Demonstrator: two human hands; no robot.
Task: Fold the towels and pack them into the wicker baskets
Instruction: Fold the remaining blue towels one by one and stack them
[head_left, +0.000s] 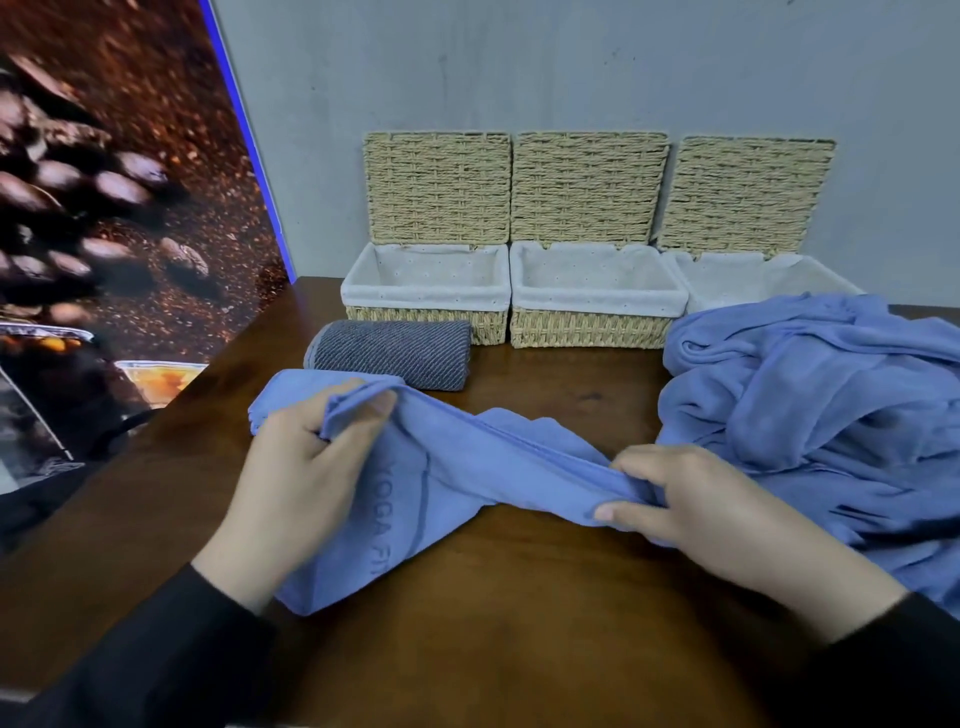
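Three lidded wicker baskets stand in a row at twelve o'clock against the wall: the left basket (426, 291), the middle basket (592, 301) and the right basket (769, 280). Their lids are propped upright and the white liners are bare, presumably so folded towels can drop straight in. None is packed yet.

A grey towel (389, 353), already folded into a thick wad, lies just in front of the left basket at about eleven o'clock, likely parked there until it is packed.

The blue towel (467, 467) in work stretches across the bench (519, 623) from nine to three o'clock. It is lifted slightly along one hem, which looks like a way to pull the edge taut and find a straight fold line.

The left hand (306, 467) is curled, with thumb and fingers pinching a bunched corner of this towel. The right hand (675, 509) is likewise curled, gripping the same hem farther along.

A heap of blue cloth (810, 405) lies crumpled at two to three o'clock, partly covering the front of the right basket; whether it is one towel or several I cannot tell.
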